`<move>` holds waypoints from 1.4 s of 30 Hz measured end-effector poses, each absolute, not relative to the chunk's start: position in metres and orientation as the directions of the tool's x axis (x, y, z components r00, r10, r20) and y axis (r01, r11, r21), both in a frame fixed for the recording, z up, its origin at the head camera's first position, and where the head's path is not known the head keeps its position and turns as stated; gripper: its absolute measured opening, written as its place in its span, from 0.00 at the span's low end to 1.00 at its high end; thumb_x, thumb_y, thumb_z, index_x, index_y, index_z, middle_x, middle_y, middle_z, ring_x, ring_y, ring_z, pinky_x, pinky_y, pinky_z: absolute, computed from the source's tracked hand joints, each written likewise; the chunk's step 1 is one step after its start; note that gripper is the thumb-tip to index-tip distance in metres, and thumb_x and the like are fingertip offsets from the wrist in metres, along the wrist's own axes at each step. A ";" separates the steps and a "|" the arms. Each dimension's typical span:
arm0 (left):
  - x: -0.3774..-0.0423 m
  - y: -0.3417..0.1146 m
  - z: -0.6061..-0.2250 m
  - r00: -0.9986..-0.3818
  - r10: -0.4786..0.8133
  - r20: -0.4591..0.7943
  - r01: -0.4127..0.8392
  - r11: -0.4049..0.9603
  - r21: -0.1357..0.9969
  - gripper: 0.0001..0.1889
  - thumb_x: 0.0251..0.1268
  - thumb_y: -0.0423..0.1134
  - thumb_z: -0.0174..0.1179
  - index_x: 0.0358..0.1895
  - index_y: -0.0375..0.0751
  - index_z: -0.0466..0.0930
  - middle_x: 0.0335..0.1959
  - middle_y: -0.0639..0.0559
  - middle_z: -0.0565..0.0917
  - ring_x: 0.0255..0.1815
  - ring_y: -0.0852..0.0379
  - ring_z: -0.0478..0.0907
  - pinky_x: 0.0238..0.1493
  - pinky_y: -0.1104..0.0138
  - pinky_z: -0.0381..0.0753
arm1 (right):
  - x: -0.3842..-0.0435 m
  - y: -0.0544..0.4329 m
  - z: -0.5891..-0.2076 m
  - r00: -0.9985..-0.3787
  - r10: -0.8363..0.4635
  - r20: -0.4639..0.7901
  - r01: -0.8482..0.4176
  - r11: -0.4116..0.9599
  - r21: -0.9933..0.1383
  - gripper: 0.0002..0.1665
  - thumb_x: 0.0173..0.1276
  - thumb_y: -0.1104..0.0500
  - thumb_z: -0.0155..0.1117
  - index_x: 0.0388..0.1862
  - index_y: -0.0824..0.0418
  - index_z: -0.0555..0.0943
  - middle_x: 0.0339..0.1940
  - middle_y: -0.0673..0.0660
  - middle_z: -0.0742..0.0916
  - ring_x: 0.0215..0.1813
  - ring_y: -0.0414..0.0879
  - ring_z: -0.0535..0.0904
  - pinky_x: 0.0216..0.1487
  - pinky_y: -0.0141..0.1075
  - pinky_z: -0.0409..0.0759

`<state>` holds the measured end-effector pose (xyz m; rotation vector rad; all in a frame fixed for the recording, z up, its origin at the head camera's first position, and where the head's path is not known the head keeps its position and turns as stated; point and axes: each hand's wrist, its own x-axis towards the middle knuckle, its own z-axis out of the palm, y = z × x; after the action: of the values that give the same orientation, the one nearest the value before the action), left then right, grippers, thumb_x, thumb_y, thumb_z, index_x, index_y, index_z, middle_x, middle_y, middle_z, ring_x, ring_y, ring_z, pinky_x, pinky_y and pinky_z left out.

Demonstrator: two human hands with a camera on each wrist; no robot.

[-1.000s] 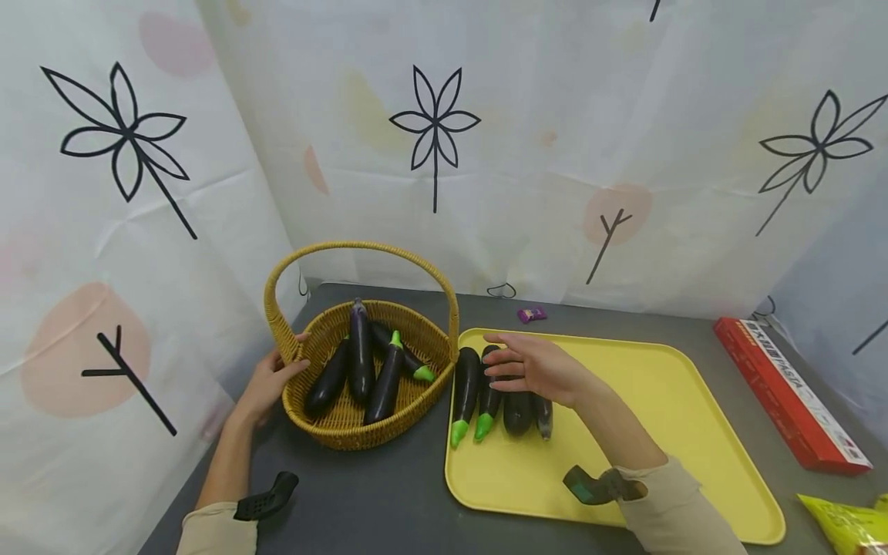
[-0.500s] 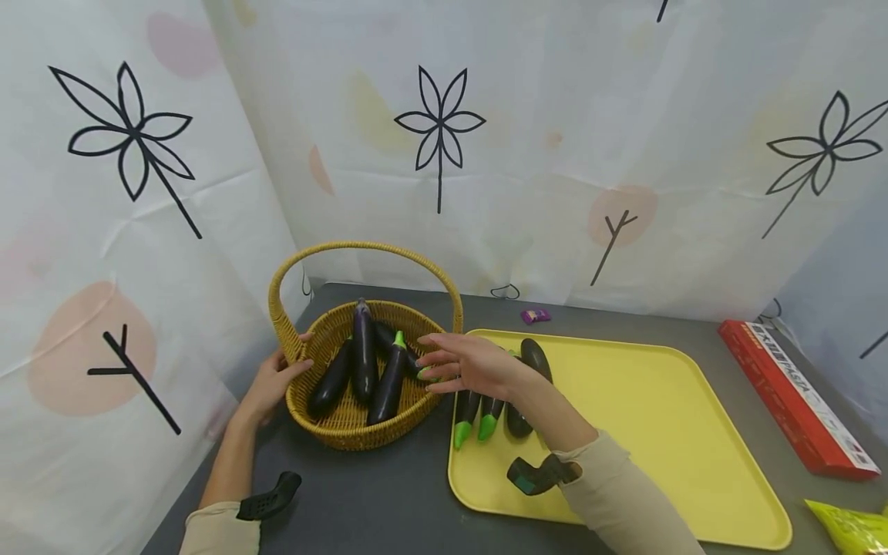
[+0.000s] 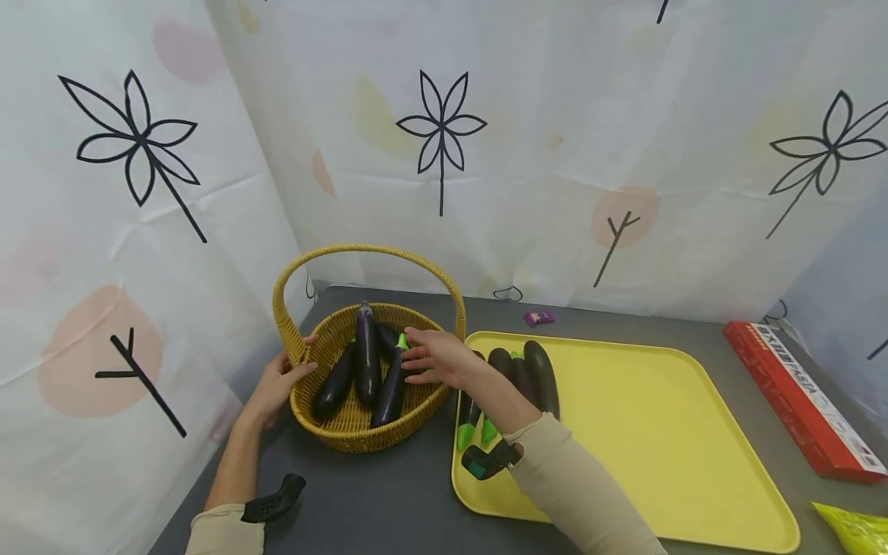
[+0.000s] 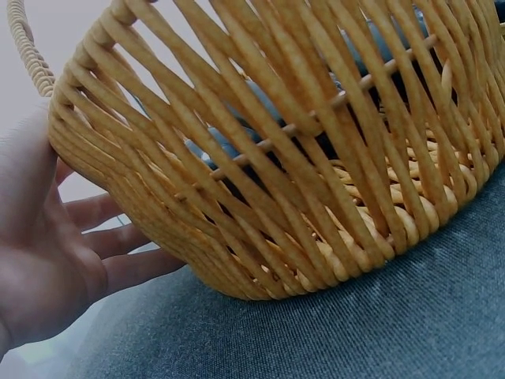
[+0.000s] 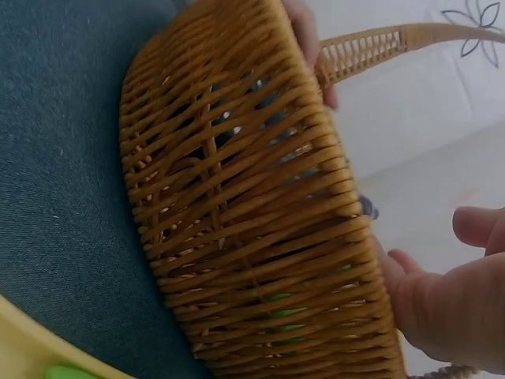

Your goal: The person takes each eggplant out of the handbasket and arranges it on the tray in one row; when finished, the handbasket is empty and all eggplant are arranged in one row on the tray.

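Note:
A yellow wicker basket (image 3: pixel 354 443) with a tall arched handle holds several dark eggplants (image 3: pixel 369 358), one with a bright green cap. My left hand (image 3: pixel 274 389) grips the basket's left side at the handle's base; in the left wrist view its fingers (image 4: pixel 130 237) lie along the outer wall. My right hand (image 3: pixel 444 358) reaches over the right rim, fingers loosely extended and spread near the green-capped eggplant (image 3: pixel 391 389), with nothing seen in its grasp. More eggplants (image 3: pixel 543 378) lie on the yellow tray (image 3: pixel 645 432), partly covered by the right forearm.
On the right of the dark table (image 3: pixel 361 501) lies a long red pasta box (image 3: pixel 798 401), with a yellow bag (image 3: pixel 856 532) in the near corner. A small purple packet (image 3: pixel 538 317) sits behind the tray. White patterned cloth (image 3: pixel 527 154) hangs behind and at the sides.
My right hand has moved left from above the tray's eggplants to over the basket. The left hand stays on the basket's left side.

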<state>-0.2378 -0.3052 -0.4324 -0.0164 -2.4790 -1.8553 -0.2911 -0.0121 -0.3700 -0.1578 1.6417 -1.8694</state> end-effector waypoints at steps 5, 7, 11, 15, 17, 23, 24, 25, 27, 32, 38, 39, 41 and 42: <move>-0.239 -0.305 -0.435 -0.999 -0.020 0.036 0.029 0.277 0.961 0.30 0.74 0.41 0.52 0.75 0.41 0.53 0.66 0.31 0.63 0.62 0.39 0.64 0.45 0.67 0.74 | -0.297 -0.019 -0.374 -0.829 -0.441 -0.345 0.355 0.061 -0.933 0.33 0.76 0.50 0.50 0.72 0.66 0.59 0.59 0.70 0.73 0.57 0.62 0.74 0.50 0.49 0.76; -0.239 -0.305 -0.435 -0.999 -0.020 0.036 0.029 0.274 0.961 0.30 0.74 0.41 0.52 0.75 0.41 0.54 0.66 0.31 0.63 0.62 0.40 0.64 0.45 0.67 0.74 | -0.299 -0.021 -0.375 -0.836 -0.413 -0.361 0.359 0.086 -0.929 0.33 0.76 0.49 0.50 0.72 0.65 0.60 0.59 0.69 0.74 0.56 0.61 0.74 0.49 0.49 0.77; -0.240 -0.304 -0.435 -0.999 -0.021 0.042 0.035 0.277 0.960 0.30 0.74 0.41 0.52 0.74 0.40 0.54 0.66 0.32 0.63 0.62 0.41 0.64 0.46 0.68 0.73 | -0.304 -0.023 -0.376 -0.844 -0.375 -0.383 0.365 0.122 -0.923 0.34 0.75 0.47 0.51 0.72 0.64 0.60 0.61 0.69 0.73 0.57 0.61 0.74 0.49 0.49 0.77; -0.241 -0.304 -0.435 -0.999 -0.023 0.041 0.032 0.282 0.959 0.30 0.74 0.41 0.52 0.74 0.40 0.55 0.66 0.31 0.64 0.61 0.41 0.65 0.46 0.67 0.74 | -0.307 -0.025 -0.378 -0.839 -0.382 -0.387 0.350 0.166 -0.922 0.34 0.75 0.46 0.51 0.72 0.64 0.61 0.63 0.69 0.72 0.59 0.63 0.72 0.50 0.51 0.76; -0.241 -0.304 -0.436 -0.999 -0.024 0.038 0.029 0.286 0.958 0.30 0.73 0.42 0.52 0.74 0.41 0.55 0.65 0.31 0.64 0.61 0.40 0.65 0.46 0.66 0.74 | -0.309 -0.025 -0.379 -0.820 -0.411 -0.399 0.340 0.211 -0.916 0.34 0.75 0.45 0.51 0.71 0.64 0.62 0.63 0.70 0.72 0.60 0.63 0.72 0.49 0.51 0.76; -0.242 -0.305 -0.437 -0.999 -0.031 0.034 0.024 0.282 0.959 0.30 0.73 0.42 0.52 0.74 0.41 0.56 0.64 0.31 0.65 0.60 0.38 0.66 0.44 0.65 0.76 | -0.314 -0.028 -0.382 -0.730 -0.520 -0.444 0.298 0.343 -0.891 0.36 0.73 0.44 0.53 0.71 0.63 0.63 0.61 0.69 0.74 0.58 0.64 0.73 0.44 0.49 0.79; -0.242 -0.305 -0.437 -0.999 -0.031 0.035 0.025 0.281 0.959 0.30 0.73 0.42 0.52 0.74 0.41 0.56 0.64 0.31 0.65 0.60 0.38 0.66 0.44 0.66 0.76 | -0.314 -0.028 -0.382 -0.720 -0.533 -0.444 0.288 0.353 -0.890 0.36 0.73 0.44 0.54 0.71 0.62 0.63 0.61 0.69 0.74 0.58 0.64 0.74 0.44 0.49 0.79; -0.242 -0.305 -0.437 -0.999 -0.032 0.035 0.025 0.281 0.959 0.30 0.73 0.42 0.52 0.74 0.41 0.56 0.65 0.31 0.65 0.60 0.38 0.66 0.44 0.66 0.75 | -0.314 -0.028 -0.382 -0.711 -0.546 -0.442 0.277 0.360 -0.891 0.35 0.73 0.45 0.55 0.71 0.62 0.64 0.61 0.69 0.74 0.57 0.64 0.74 0.44 0.49 0.79; -0.241 -0.305 -0.437 -0.999 -0.032 0.036 0.025 0.288 0.957 0.30 0.73 0.42 0.52 0.74 0.41 0.56 0.65 0.31 0.64 0.61 0.39 0.65 0.45 0.65 0.75 | -0.314 -0.029 -0.383 -0.701 -0.569 -0.429 0.248 0.370 -0.895 0.35 0.72 0.47 0.56 0.71 0.63 0.64 0.60 0.68 0.75 0.56 0.63 0.75 0.45 0.49 0.79; -0.240 -0.305 -0.435 -0.999 -0.033 0.032 0.020 0.311 0.950 0.30 0.74 0.42 0.52 0.74 0.41 0.55 0.66 0.31 0.63 0.61 0.41 0.65 0.47 0.63 0.74 | -0.310 -0.032 -0.387 -0.714 -0.584 -0.386 0.176 0.384 -0.906 0.35 0.71 0.51 0.60 0.71 0.63 0.63 0.58 0.66 0.76 0.55 0.60 0.76 0.46 0.49 0.78; -0.238 -0.304 -0.432 -0.999 -0.039 0.012 -0.001 0.302 0.953 0.30 0.74 0.41 0.51 0.75 0.42 0.53 0.66 0.31 0.63 0.61 0.40 0.65 0.46 0.65 0.74 | -0.308 -0.037 -0.389 -0.749 -0.560 -0.355 0.106 0.427 -0.898 0.36 0.68 0.51 0.63 0.69 0.65 0.65 0.57 0.63 0.77 0.52 0.56 0.78 0.45 0.46 0.79; -0.238 -0.304 -0.432 -0.999 -0.039 0.011 -0.002 0.303 0.953 0.30 0.74 0.41 0.51 0.75 0.42 0.53 0.66 0.31 0.62 0.61 0.40 0.64 0.47 0.64 0.73 | -0.308 -0.037 -0.389 -0.752 -0.557 -0.353 0.102 0.431 -0.897 0.36 0.68 0.50 0.63 0.69 0.65 0.65 0.57 0.63 0.77 0.52 0.56 0.78 0.45 0.46 0.79; -0.239 -0.303 -0.432 -0.999 -0.039 0.011 -0.001 0.306 0.952 0.30 0.74 0.42 0.51 0.75 0.42 0.53 0.67 0.31 0.62 0.62 0.40 0.64 0.49 0.61 0.73 | -0.307 -0.037 -0.388 -0.757 -0.553 -0.348 0.094 0.434 -0.896 0.36 0.68 0.50 0.63 0.69 0.66 0.65 0.59 0.62 0.76 0.51 0.56 0.78 0.46 0.46 0.79; -0.239 -0.304 -0.431 -0.999 -0.040 0.011 -0.002 0.309 0.951 0.30 0.74 0.42 0.51 0.75 0.42 0.54 0.67 0.32 0.62 0.62 0.40 0.63 0.49 0.60 0.72 | -0.307 -0.036 -0.387 -0.760 -0.551 -0.345 0.093 0.434 -0.896 0.36 0.69 0.50 0.63 0.69 0.66 0.65 0.60 0.62 0.76 0.51 0.56 0.78 0.46 0.46 0.78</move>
<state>-0.2389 -0.3035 -0.4314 0.0406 -2.5150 -1.8280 -0.3067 -0.0365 -0.3873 -0.3838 2.0723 -1.3490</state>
